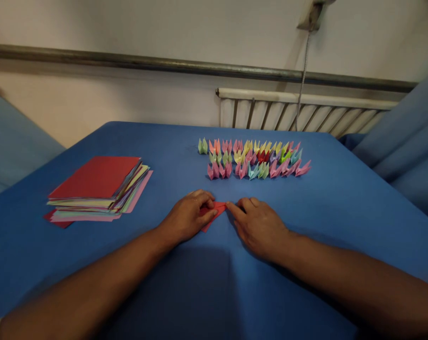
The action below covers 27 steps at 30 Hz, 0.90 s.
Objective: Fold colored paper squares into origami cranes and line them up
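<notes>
On the table [178, 151], left fingers [205, 200] pinch red paper [219, 207], half-curled right fingers [237, 212] touching its tip

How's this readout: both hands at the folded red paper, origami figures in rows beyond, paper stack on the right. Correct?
No: the head view shows the paper stack on the left, not the right. The rest stands: left hand and right hand are at the folded red paper, with origami figures in rows beyond.
</notes>
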{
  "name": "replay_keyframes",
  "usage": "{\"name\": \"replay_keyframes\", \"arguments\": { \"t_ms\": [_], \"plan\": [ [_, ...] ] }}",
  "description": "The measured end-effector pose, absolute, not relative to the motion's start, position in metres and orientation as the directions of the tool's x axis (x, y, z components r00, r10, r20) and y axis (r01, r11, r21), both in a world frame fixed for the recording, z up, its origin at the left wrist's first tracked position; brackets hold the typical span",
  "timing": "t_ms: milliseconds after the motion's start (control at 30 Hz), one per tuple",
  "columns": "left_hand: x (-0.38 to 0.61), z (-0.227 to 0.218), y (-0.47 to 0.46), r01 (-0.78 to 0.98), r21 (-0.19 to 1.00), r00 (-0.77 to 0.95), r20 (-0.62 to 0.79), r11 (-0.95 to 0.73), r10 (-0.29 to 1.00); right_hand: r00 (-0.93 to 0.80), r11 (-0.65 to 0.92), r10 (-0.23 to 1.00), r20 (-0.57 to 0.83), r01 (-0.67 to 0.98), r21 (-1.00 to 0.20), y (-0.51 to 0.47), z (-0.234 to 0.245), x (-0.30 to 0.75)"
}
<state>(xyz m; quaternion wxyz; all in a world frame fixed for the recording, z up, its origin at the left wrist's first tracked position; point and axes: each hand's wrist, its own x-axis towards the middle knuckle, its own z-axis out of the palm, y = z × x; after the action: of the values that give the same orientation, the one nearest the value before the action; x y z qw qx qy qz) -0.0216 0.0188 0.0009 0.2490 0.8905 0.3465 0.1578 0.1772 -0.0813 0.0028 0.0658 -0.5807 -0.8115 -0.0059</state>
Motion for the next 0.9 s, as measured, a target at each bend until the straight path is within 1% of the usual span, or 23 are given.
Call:
{"name": "replay_keyframes", "arguments": {
  "t_ms": [100,233,367,467,533,633,800,900],
  "plan": [
    [-0.023,0.000,0.020,0.523,0.524,0.736,0.121,-0.673,0.666,-0.341,0.347,0.936,0.085,0.936,-0.063,-0.081,0.005,0.178],
    [-0.024,-0.003,0.023,0.496,0.461,0.767,0.164,-0.736,0.620,-0.323,0.327,0.943,0.083,0.943,-0.052,-0.080,0.005,0.179],
    [-0.025,-0.004,0.024,0.485,0.337,0.797,0.209,-0.807,0.567,-0.303,0.307,0.948,0.092,0.951,-0.032,-0.081,0.003,0.176],
    [-0.024,-0.002,0.023,0.463,0.236,0.843,0.181,-0.854,0.507,-0.306,0.311,0.946,0.109,0.950,-0.030,-0.082,0.004,0.175],
    [-0.024,0.001,0.022,0.446,0.196,0.864,0.162,-0.873,0.477,-0.328,0.335,0.937,0.118,0.942,-0.036,-0.082,0.004,0.175],
    [-0.022,0.004,0.022,0.423,0.178,0.879,0.155,-0.888,0.450,-0.341,0.346,0.934,0.106,0.937,-0.041,-0.081,0.004,0.175],
    [-0.023,0.006,0.021,0.412,0.189,0.886,0.146,-0.892,0.440,-0.289,0.292,0.955,0.068,0.956,-0.035,-0.080,0.004,0.175],
    [-0.023,0.005,0.020,0.402,0.196,0.888,0.154,-0.895,0.433,-0.259,0.264,0.963,0.076,0.962,-0.066,-0.080,0.004,0.175]
  ]
}}
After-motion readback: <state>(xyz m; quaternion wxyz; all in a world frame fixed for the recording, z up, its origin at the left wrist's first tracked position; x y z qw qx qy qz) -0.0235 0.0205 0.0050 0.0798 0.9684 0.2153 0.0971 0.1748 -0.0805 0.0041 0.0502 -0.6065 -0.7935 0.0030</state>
